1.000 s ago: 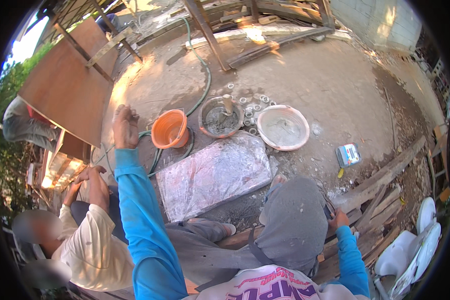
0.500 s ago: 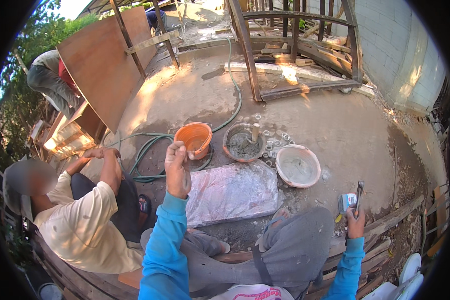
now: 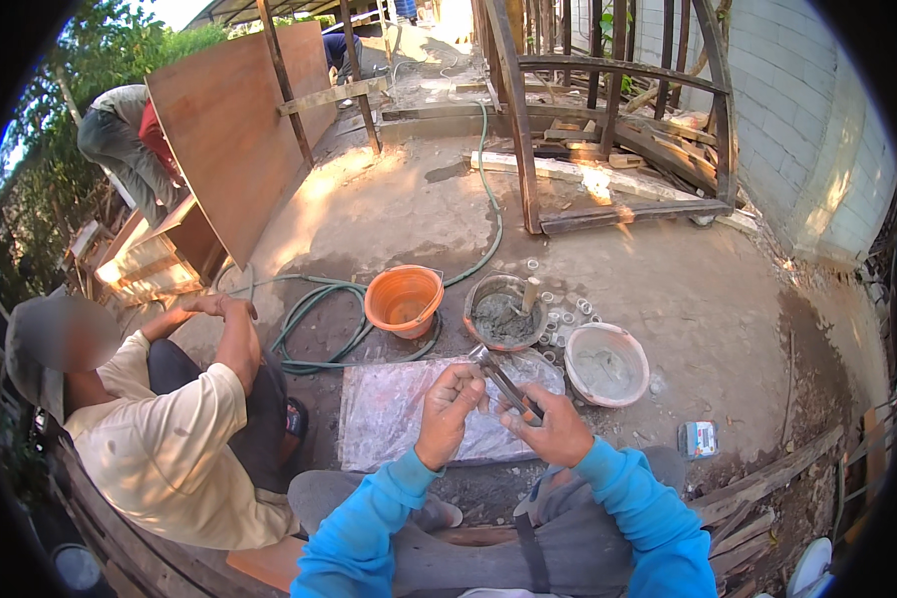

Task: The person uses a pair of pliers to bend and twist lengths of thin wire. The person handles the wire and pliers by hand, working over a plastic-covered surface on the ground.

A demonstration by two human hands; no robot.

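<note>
Tool (image 3: 505, 383) between hands (image 3: 450, 413) (image 3: 560, 431), container label (image 3: 706, 439) apparently illegible

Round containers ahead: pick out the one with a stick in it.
The dark round basin of grey mix, in the middle: a pale wooden stick rises from it. The orange plastic bucket and the whitish round basin show none.

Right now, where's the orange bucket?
In the head view, the orange bucket stands left of centre, with green hose coils on its left and the basin of dark grey mix on its right.
</note>
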